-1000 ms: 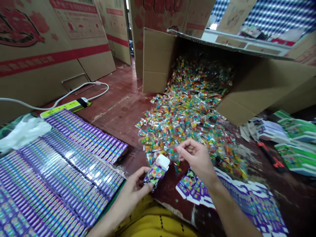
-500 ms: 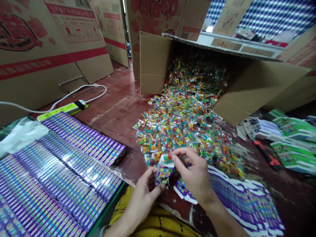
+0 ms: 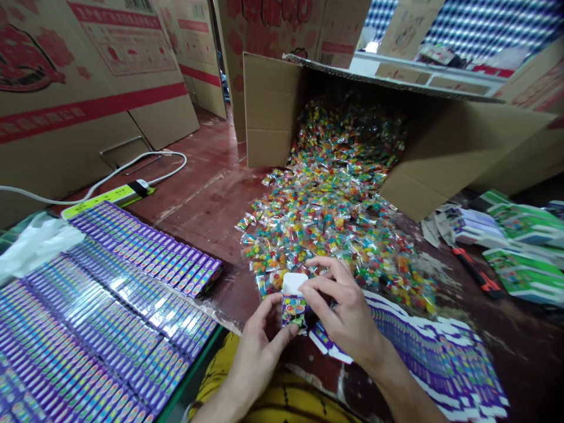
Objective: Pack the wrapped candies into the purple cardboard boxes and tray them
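My left hand (image 3: 259, 343) grips a small purple printed box (image 3: 294, 306) from below and holds it upright. My right hand (image 3: 341, 308) is closed on the box's white top flap, fingers pinched at its upper edge. Just beyond the box lies a heap of clear candy packets (image 3: 335, 223) with coloured sweets, spilling from a big cardboard carton (image 3: 445, 141) tipped on its side. Under my right wrist a fanned stack of flat purple box blanks (image 3: 440, 358) lies on the red-brown table.
Rows of finished purple boxes (image 3: 110, 305) fill a tray at the left, beside a white plastic bag (image 3: 37, 244). A yellow-green power strip (image 3: 106, 197) with a white cable lies behind. Green boxes (image 3: 524, 247) and a red-handled cutter (image 3: 478, 273) sit at the right. Cardboard cartons stand behind.
My right hand came from the candy heap to the box, pushed a candy packet in at the open top, and now presses the white flap down. The box has turned upright.
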`<state>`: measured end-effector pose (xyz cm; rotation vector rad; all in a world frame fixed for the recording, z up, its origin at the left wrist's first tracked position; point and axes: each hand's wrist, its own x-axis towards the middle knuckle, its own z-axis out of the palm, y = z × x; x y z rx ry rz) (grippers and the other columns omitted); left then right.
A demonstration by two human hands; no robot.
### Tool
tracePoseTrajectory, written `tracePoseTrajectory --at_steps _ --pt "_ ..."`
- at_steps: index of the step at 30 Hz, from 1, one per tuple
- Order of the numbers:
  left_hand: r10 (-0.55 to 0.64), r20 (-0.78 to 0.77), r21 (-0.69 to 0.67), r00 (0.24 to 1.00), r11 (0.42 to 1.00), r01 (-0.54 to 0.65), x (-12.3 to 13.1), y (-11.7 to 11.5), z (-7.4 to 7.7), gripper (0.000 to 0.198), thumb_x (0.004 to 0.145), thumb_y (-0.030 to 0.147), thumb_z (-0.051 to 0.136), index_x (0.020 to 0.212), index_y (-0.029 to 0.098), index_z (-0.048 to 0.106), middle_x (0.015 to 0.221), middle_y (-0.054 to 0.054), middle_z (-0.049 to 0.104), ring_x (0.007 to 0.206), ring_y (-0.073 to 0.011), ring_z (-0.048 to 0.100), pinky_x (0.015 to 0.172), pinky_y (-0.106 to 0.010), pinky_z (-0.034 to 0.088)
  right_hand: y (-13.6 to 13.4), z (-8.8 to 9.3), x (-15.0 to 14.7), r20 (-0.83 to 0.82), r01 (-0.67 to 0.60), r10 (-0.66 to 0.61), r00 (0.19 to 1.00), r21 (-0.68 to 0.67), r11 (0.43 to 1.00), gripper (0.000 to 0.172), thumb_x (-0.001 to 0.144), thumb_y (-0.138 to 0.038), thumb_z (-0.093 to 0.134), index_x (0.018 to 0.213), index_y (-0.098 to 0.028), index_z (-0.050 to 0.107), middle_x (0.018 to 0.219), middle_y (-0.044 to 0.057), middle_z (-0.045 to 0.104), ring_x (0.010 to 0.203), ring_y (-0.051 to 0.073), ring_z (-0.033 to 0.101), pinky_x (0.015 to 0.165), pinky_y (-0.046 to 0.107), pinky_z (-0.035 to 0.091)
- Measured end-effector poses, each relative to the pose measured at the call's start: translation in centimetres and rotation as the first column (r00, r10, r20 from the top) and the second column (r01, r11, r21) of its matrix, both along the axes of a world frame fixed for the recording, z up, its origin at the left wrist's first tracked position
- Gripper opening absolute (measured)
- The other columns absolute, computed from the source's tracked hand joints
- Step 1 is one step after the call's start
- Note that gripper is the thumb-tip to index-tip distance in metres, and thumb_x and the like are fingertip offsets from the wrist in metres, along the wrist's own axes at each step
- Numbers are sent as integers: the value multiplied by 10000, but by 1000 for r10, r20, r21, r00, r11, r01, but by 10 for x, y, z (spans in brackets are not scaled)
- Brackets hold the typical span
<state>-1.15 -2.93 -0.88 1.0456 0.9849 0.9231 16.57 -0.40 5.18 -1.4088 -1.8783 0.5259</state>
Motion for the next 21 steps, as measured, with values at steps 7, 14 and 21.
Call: tracePoseTrajectory --at_steps 7,14,21 --pt "113 -11 33 994 993 -112 1 -4 2 730 826 283 729 1446 302 344 1232 -81 632 1058 -262 639 938 -373 512 -25 -35 0 -363 -54 -7 932 -158 986 355 916 -244 612 1267 -293 593 1202 60 648 1032 207 656 833 317 581" --pt "-8 3 28 1000 1000 8 -6 -4 4 383 862 295 689 1232 262 598 1193 -64 673 1044 -247 636 903 -314 499 -34 -47 -8 -356 -8 -41 934 -135 991 216 903 -209 597 1113 -251 623 971 39 678 830 175 673 736 279 567" --pt "-57 108 -87 992 994 67 -3 2 7 271 838 277 722 1080 207 622 933 -28 676 832 -166 632 762 -254 494 -32 -44 -7 -451 -21 -48 891 -147 989 43 920 -198 553 916 -226 586 1119 74 635 1013 199 641 843 301 541"
